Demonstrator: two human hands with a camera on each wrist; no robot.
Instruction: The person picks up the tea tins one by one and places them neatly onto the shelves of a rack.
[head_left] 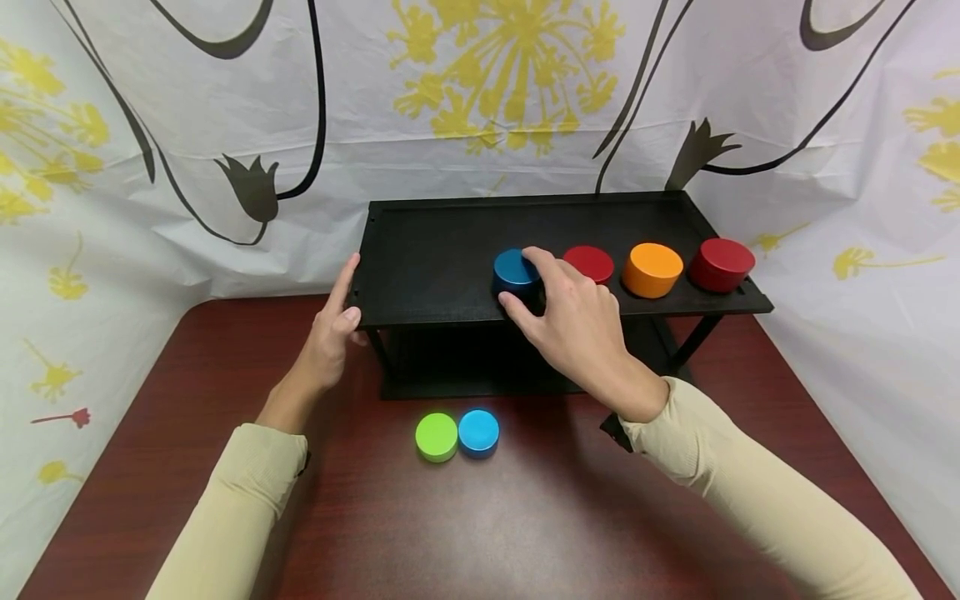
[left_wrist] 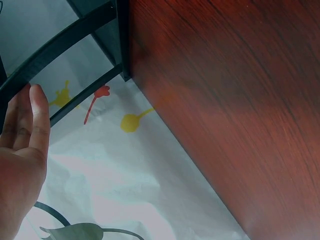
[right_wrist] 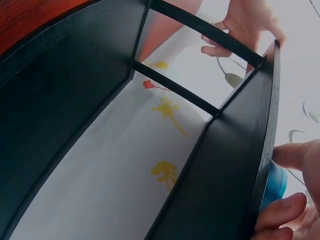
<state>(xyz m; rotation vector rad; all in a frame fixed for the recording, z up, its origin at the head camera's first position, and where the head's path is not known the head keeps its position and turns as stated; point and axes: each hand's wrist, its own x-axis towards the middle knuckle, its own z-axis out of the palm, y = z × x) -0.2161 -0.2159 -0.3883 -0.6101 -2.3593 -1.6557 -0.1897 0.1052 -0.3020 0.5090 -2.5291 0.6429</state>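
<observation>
A black two-tier shelf (head_left: 435,250) stands on the table. My right hand (head_left: 581,321) pinches a dark blue cylinder (head_left: 514,268) on the top tier, near its front edge, with thumb and fingers on opposite sides. In the right wrist view the same blue cylinder (right_wrist: 274,184) shows partly between my fingers. A red cylinder (head_left: 588,262), partly behind my right hand, stands just right of it, followed by an orange one (head_left: 652,271) and another red one (head_left: 722,265). My left hand (head_left: 327,342) touches the shelf's left end, its fingers fairly straight (left_wrist: 40,112).
On the dark red-brown table (head_left: 420,533), a green cylinder (head_left: 437,437) and a light blue cylinder (head_left: 478,433) sit side by side in front of the shelf. A white cloth (head_left: 465,179) with yellow and grey plant prints hangs behind and at both sides.
</observation>
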